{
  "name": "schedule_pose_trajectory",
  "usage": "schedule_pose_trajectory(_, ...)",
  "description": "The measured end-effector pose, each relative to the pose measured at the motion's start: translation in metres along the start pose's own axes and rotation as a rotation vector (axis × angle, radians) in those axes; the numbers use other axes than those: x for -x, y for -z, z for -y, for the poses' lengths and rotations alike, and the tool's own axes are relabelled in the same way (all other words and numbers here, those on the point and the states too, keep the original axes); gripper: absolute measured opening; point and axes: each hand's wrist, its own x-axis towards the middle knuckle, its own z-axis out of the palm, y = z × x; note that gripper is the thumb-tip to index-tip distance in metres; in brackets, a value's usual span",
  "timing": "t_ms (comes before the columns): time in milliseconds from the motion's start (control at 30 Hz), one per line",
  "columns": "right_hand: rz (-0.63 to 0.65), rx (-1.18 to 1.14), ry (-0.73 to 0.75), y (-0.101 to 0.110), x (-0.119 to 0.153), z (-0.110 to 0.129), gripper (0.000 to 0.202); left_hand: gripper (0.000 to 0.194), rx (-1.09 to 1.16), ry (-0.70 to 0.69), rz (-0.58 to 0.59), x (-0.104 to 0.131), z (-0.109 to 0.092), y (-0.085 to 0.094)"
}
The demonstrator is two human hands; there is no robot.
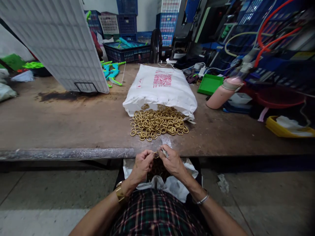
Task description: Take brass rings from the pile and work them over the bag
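Over my lap, just in front of the table edge, my left hand (143, 164) is closed, pinching a gold-coloured ring (156, 155) between thumb and fingers. My right hand (174, 163) is closed around a small pale metal tool (164, 152), its exact kind too small to make out, held against the ring. Below both hands an open white bag (177, 188) rests on my lap, with dark ring-like pieces (158, 170) inside. Ahead on the table lies a heap of gold-coloured rings (159, 123), spilling from the mouth of a white woven sack (150, 80) with red print.
A white ribbed panel (61, 42) stands at the left, beside turquoise and green plastic parts (113, 71). To the right are a pink bottle (223, 93), a green tray (210, 84) and a yellow tray (283, 130). Stacked crates (168, 26) rise behind the table (86, 121).
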Motion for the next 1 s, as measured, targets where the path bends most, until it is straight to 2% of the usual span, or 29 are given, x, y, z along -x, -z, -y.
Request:
schedule_pose_trajectory(133,0.109,-0.098,-0.136,-0.005,-0.001,0.002,0.027,0.024,-0.256,-0.271,-0.076,0.002,-0.002,-0.001)
schedule_pose_trajectory(200,0.124,-0.162,-0.175,-0.008,0.000,0.002,0.030,0.023,-0.330,-0.359,-0.091,0.004,-0.003,-0.001)
schedule_pose_trajectory(267,0.114,-0.211,-0.209,-0.010,0.000,0.001,0.030,0.024,-0.317,-0.328,-0.068,0.005,-0.003,0.000)
schedule_pose_trajectory(433,0.080,-0.233,-0.246,-0.012,-0.001,0.001,0.027,0.031,-0.080,0.003,0.055,0.006,0.000,0.003)
schedule_pose_trajectory(533,0.076,-0.260,-0.242,-0.014,-0.001,0.000,0.024,0.033,0.003,0.074,0.105,0.007,0.001,0.004)
schedule_pose_trajectory(700,0.051,-0.233,-0.229,-0.012,-0.001,-0.004,0.023,0.034,0.053,0.038,0.116,0.008,0.002,0.006)
schedule_pose_trajectory(800,0.042,0.001,-0.134,-0.009,0.002,-0.004,0.021,0.035,0.036,-0.008,0.093,0.007,0.002,0.008)
schedule_pose_trajectory(900,0.106,0.242,-0.035,-0.009,0.007,-0.001,0.017,0.033,0.001,-0.043,0.088,0.006,0.002,0.008)
schedule_pose_trajectory(1000,0.147,0.403,-0.008,-0.010,0.009,0.003,0.017,0.032,-0.032,-0.073,0.079,0.004,0.001,0.008)
